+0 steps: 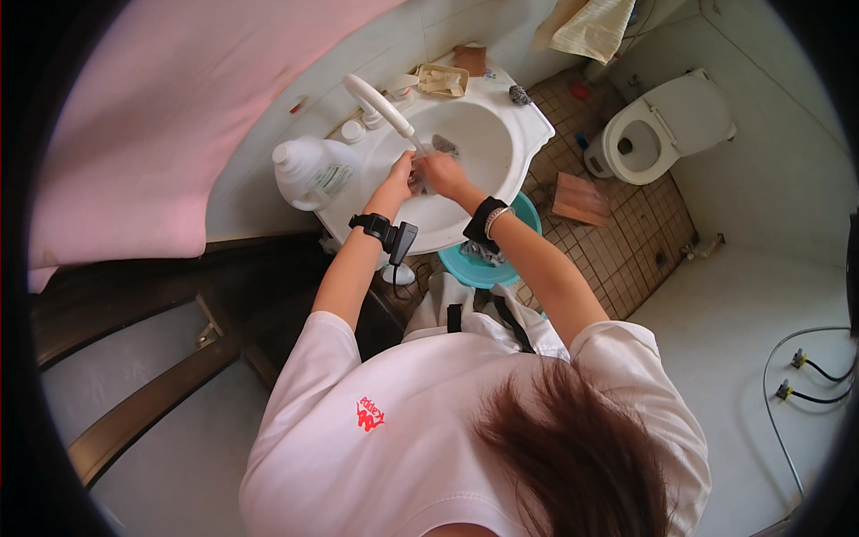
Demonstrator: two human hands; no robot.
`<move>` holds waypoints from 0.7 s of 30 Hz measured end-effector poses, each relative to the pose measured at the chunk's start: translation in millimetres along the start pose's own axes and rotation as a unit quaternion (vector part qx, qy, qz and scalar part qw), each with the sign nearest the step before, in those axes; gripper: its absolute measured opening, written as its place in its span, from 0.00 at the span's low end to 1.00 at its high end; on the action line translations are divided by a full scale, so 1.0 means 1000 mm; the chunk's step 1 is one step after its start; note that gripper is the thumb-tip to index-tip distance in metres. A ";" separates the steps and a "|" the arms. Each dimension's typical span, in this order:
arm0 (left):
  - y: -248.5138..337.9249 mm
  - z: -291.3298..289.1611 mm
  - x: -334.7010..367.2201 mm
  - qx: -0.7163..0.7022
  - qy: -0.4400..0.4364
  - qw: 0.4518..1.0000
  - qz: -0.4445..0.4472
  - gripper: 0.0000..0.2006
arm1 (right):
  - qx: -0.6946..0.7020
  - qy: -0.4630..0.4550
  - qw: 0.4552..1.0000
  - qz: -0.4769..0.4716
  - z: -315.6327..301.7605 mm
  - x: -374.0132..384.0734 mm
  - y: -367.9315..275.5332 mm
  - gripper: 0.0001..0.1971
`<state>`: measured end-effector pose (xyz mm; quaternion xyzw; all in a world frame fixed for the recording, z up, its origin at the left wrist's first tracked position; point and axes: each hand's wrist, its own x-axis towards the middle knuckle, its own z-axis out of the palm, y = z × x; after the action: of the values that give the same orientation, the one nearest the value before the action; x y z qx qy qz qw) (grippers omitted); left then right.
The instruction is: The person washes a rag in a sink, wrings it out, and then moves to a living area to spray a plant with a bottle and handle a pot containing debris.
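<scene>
Both of my hands meet under the white curved faucet (380, 106), over the bowl of a white sink (488, 134). My left hand (403, 173) is closed at the left, its fingers curled toward the other hand. My right hand (440, 171) presses against it from the right, also closed. Something small and greyish shows between them, too covered to name. What looks like a thin stream of water falls from the spout onto the hands. Just beyond them, a grey patch, perhaps wet cloth (445, 145), lies in the bowl.
A large white jug (309, 170) stands left of the sink. A soap dish (443, 80), a pump bottle (401, 87) and a dark scrubber (519, 95) sit along its back rim. Below is a turquoise tub (456, 268) with cloth. A toilet (640, 148) and reddish wooden block (580, 200) are right.
</scene>
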<state>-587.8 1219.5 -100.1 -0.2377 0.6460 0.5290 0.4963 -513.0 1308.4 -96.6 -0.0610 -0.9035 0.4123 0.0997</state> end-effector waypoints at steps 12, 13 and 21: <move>-0.026 0.029 0.053 -0.118 0.097 0.987 0.047 0.11 | 0.077 -0.005 0.977 0.198 0.006 -0.029 -0.003 0.13; -0.024 0.026 0.048 -0.120 0.102 0.986 0.049 0.11 | 0.082 -0.020 0.974 0.209 0.007 -0.027 -0.007 0.14; -0.006 0.032 -0.004 -0.234 0.128 0.962 0.052 0.13 | 0.264 0.162 0.896 0.316 0.026 -0.025 -0.017 0.19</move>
<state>-568.4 1246.3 -98.2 -0.3792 0.5738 0.6559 0.3111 -495.3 1273.9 -103.8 -0.3811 -0.6655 0.6302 0.1216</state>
